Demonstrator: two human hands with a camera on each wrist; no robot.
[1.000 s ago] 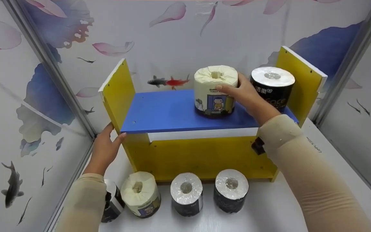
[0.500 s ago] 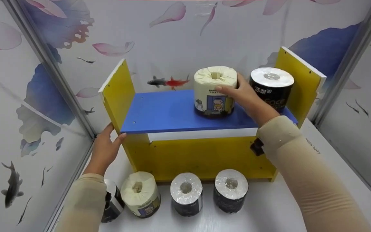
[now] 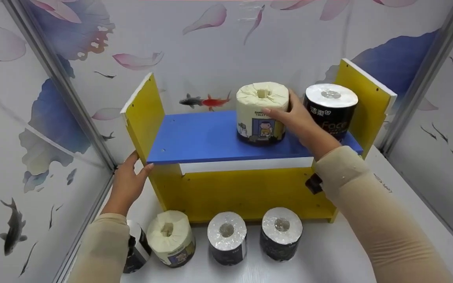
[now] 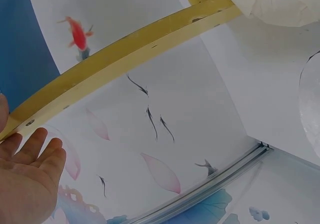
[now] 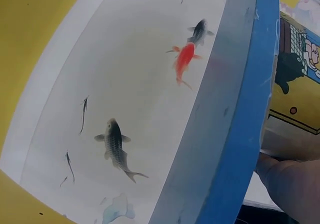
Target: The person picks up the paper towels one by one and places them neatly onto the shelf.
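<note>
My right hand (image 3: 302,120) grips a cream-wrapped toilet roll (image 3: 262,125) from its right side, thumb across the printed front. Its base is at the blue shelf board (image 3: 199,135). In the right wrist view, part of that hand (image 5: 292,184) shows below the roll's printed wrapper (image 5: 297,79), beside the board's blue edge. A black-wrapped toilet roll (image 3: 330,114) stands to the right on the same board. My left hand (image 3: 129,182) holds the front edge of the yellow left side panel (image 3: 142,118), thumb on the near side; its fingers (image 4: 32,146) show beside the panel in the left wrist view.
On the white table before the shelf unit stand a cream toilet roll (image 3: 171,239) and two black-wrapped rolls (image 3: 227,237). Another black-and-white roll (image 3: 138,251) is partly hidden by the left sleeve. The right side panel (image 3: 364,98) and patterned walls (image 3: 218,55) enclose the space.
Almost nothing differs. The whole view has shifted very slightly, while both hands keep their grips and the cream roll stays in place on the blue board.
</note>
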